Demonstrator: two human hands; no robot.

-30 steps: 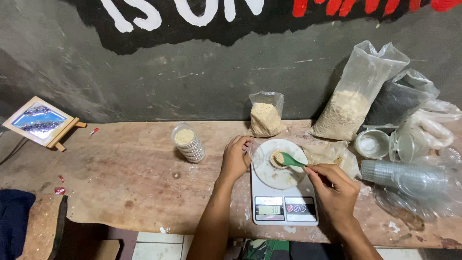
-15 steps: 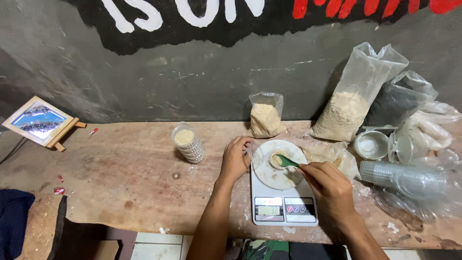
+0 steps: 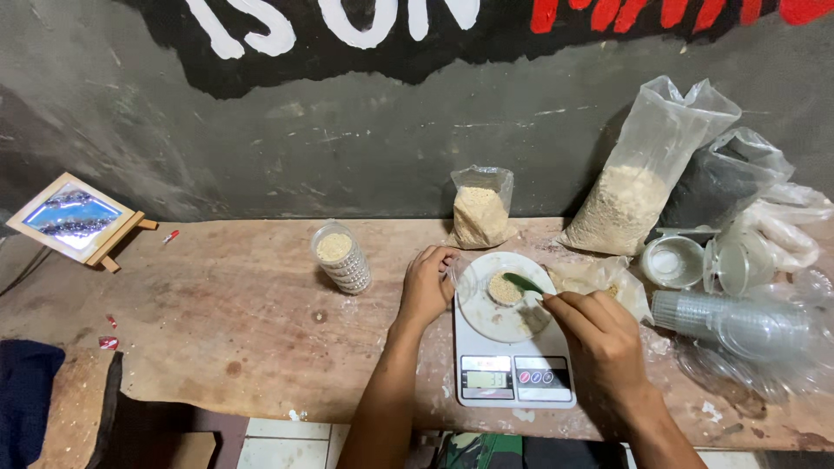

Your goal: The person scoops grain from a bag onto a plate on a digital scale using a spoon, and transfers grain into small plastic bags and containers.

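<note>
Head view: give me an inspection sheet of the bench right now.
Surface: wooden bench, stained, dusted with spills.
Job's things: small cup of grain on white scale; green spoon over the cup.
Clutter: bags of grain, stack of filled cups, empty clear cups, framed picture.
Hands: left hand at the scale's edge; right hand holds the spoon.
Cables: nothing seen.
Surroundings: grey painted wall.

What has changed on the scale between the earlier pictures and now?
The right hand drew slightly back toward the person and turned the green spoon over the small cup of grains; the spoon now shows its dark edge. The left hand stayed at the rim of the white plate. The scale, bags and stacked cups did not move.
</note>
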